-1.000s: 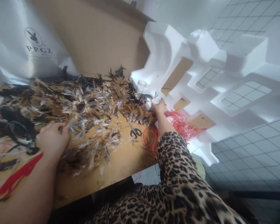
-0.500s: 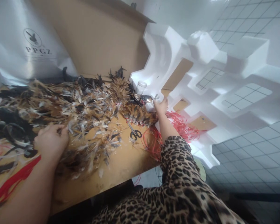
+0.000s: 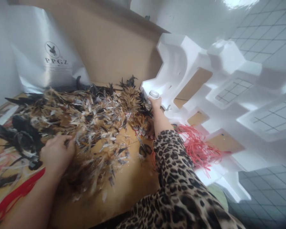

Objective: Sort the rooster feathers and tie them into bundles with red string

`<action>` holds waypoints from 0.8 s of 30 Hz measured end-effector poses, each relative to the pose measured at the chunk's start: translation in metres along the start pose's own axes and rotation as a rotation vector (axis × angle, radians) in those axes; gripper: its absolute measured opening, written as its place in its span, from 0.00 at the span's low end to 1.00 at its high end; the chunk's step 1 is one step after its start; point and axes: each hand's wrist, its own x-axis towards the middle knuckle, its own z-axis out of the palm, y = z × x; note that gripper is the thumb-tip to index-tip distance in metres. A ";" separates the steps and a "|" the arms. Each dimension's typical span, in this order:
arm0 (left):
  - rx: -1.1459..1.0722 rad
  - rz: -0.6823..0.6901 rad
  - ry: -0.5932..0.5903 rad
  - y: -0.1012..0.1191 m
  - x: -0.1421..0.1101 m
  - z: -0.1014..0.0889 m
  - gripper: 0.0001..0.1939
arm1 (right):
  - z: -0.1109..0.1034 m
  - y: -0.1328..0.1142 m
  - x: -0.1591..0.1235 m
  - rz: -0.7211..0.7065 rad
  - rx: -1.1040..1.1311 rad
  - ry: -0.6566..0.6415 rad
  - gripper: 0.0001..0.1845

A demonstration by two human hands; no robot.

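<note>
My right hand [image 3: 155, 102] reaches to the back of the table, its fingers closed round a small clear jar [image 3: 153, 93] in front of the white foam packing. At the left, my left hand [image 3: 57, 152] rests low over the table with fingers curled together at the edge of a spread of brown, white and black feathers [image 3: 95, 117]. What it pinches, if anything, is hidden. Between the hands lie black-handled scissors [image 3: 145, 149], partly beside my right sleeve. A bundle of brown feathers [image 3: 141, 122] sits just left of my right forearm.
White moulded foam [image 3: 219, 114] with cut-outs stands along the right side. Red strings [image 3: 200, 146] hang in a tangle against it. A silver bag [image 3: 50, 54] leans at the back left, beside a cardboard panel [image 3: 114, 47]. Red ribbon [image 3: 19, 194] lies at the left front.
My right hand has moved from a spot at the foam, right of the jar, to the jar and grasped it. My left hand stays by the feathers. The view has shifted slightly.
</note>
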 end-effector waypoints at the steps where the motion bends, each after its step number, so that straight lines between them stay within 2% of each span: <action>1: -0.004 -0.005 -0.006 0.000 0.000 0.000 0.19 | 0.003 -0.001 0.004 0.053 0.034 0.005 0.44; 5: 0.045 -0.006 -0.059 0.002 0.000 0.001 0.21 | 0.010 -0.005 0.012 0.122 0.138 0.030 0.44; 10: 0.072 -0.003 -0.098 0.004 0.002 0.002 0.23 | 0.016 -0.008 0.011 0.097 0.226 0.046 0.40; 14: 0.050 -0.002 -0.095 0.004 0.002 0.002 0.24 | 0.012 -0.012 0.009 0.053 0.319 0.083 0.38; 17: 0.048 -0.009 -0.077 0.004 0.001 0.001 0.24 | 0.003 -0.017 0.007 -0.067 0.418 0.139 0.39; 20: 0.065 -0.024 -0.084 0.004 0.002 0.001 0.21 | -0.012 -0.025 -0.004 -0.231 0.513 0.134 0.41; 24: 0.074 -0.039 -0.088 0.005 0.003 0.001 0.18 | -0.042 -0.034 -0.049 -0.470 0.636 0.095 0.39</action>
